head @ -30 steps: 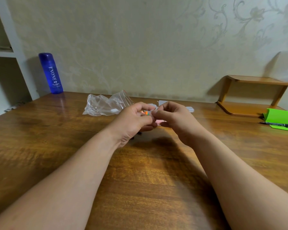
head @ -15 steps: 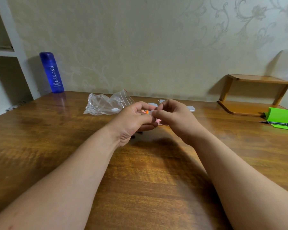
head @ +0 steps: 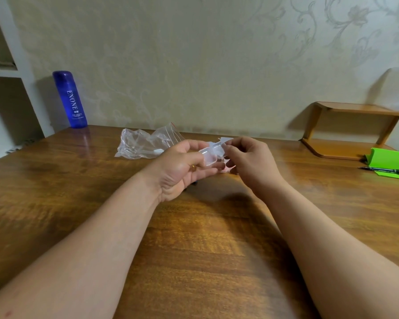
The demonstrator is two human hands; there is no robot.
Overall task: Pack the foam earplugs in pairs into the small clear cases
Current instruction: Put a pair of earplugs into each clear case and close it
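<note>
Above the middle of the wooden table (head: 194, 249), my left hand (head: 182, 166) holds a small clear case (head: 209, 156) between thumb and fingers. The case's lid stands open toward the right. My right hand (head: 251, 162) pinches that lid at its far edge. Something pink (head: 226, 169) shows just under the case between the two hands; I cannot tell whether it is an earplug. No orange earplug shows now. Whatever lies behind the hands on the table is hidden.
A crumpled clear zip bag (head: 145, 143) lies on the table behind my left hand. A blue bottle (head: 70, 100) stands at the back left by a white shelf unit. At the right sit a low wooden shelf (head: 346, 132), a green folder (head: 392, 162) and a pen (head: 385, 170).
The hands have drawn slightly apart and the clear case has come into view with its lid open. The orange earplug seen earlier between the fingertips no longer shows.
</note>
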